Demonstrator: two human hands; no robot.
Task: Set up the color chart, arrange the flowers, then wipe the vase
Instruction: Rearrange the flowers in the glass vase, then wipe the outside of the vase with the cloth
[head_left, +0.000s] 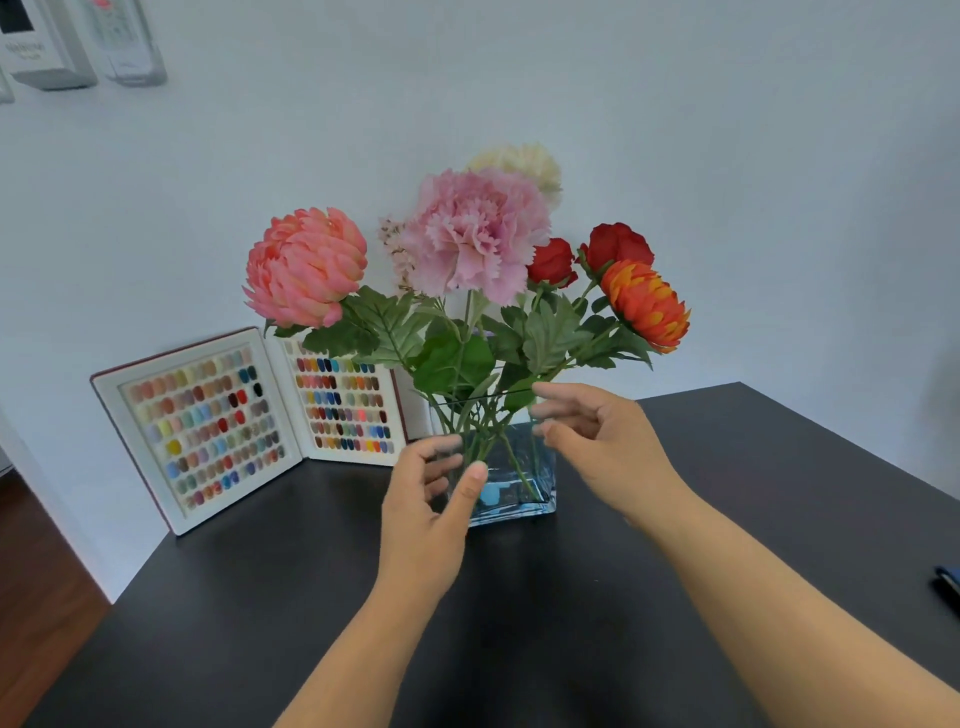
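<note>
On the dark surface (571, 597) the color chart (244, 421) stands open and flowers (475, 234) fill the vase (519, 483), with left hand (431, 493) and right hand (597, 436) loosely open beside its glass, holding nothing, so wiping seems left

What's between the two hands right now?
In the head view, the glass vase with its flower stems sits between the left hand and right hand.

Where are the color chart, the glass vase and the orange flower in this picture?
color chart (208, 431): head view, on its left panel of swatches.
glass vase (524, 478): head view, on its front wall.
orange flower (647, 304): head view, on its petals.
</note>
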